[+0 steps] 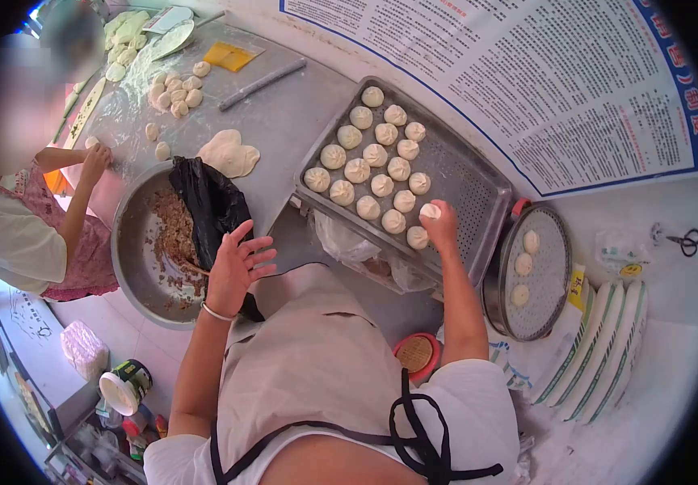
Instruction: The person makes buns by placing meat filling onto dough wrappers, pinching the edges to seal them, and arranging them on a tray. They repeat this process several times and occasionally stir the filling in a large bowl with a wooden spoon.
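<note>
My right hand point(444, 226) grips a pleated stuffed bun point(430, 211) over the perforated metal tray point(482, 198). Several rows of similar pale buns point(381, 185) fill the tray's left part, with their gathered tops up. Palm up and fingers spread, my left hand point(237, 263) holds nothing. It is near the right side of a large metal bowl point(127, 271). Brown minced filling point(170, 230) lies in that bowl, and a black plastic bag point(213, 210) drapes over its rim. Part of a light wooden stick shows in the filling, beside my left hand.
Dough point(229, 153), a rolling pin point(263, 84) and small dough pieces point(178, 93) lie on the metal table point(276, 121). A co-worker's hand point(97, 159) works at left. Right of the tray, a round steamer point(555, 271) holds three buns. Stacked white sacks point(599, 347) stand below.
</note>
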Demonstrator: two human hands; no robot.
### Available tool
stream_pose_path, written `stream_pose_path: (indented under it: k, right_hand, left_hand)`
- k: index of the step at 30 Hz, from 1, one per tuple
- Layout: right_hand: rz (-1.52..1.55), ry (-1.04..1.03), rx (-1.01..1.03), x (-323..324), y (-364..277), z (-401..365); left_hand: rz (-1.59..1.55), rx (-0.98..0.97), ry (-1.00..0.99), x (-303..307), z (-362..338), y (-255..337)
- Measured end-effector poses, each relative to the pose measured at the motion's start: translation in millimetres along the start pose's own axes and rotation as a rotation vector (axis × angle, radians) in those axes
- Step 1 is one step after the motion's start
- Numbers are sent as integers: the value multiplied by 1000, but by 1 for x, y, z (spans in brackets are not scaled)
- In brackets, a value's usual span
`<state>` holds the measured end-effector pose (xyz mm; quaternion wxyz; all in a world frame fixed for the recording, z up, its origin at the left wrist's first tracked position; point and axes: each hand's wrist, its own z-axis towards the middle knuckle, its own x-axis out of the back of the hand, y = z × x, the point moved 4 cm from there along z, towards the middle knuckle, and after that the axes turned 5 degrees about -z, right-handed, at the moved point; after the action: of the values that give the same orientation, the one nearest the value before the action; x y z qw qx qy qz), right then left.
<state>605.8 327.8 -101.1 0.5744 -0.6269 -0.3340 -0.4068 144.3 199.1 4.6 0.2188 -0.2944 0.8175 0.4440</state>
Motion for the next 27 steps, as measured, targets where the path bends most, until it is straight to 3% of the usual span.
stream_pose_path:
  k: [5, 7, 10, 13, 15, 17, 22, 27]
  right_hand:
    - [-279, -84, 54, -12, -3, 2]
    - [-339, 102, 211, 3, -32, 14]
    - [-119, 260, 478, 20, -131, 44]
    - [250, -19, 720, -38, -236, 79]
    - [392, -296, 771, -100, -309, 89]
    - [321, -390, 899, -162, -370, 87]
    - [27, -251, 1012, -282, -425, 76]
    - [-311, -285, 934, -277, -443, 71]
  left_hand:
    - [-25, -32, 77, 11, 3, 4]
    - [-31, -73, 120, 19, 0, 9]
    - [-90, -140, 188, 30, -12, 19]
    - [-129, -208, 268, 43, -27, 23]
    - [-149, -249, 327, 52, -40, 24]
    - [-197, -312, 364, 63, -56, 21]
    - [-278, -396, 537, 97, -103, 7]
    - [-343, -430, 618, 119, -136, -3]
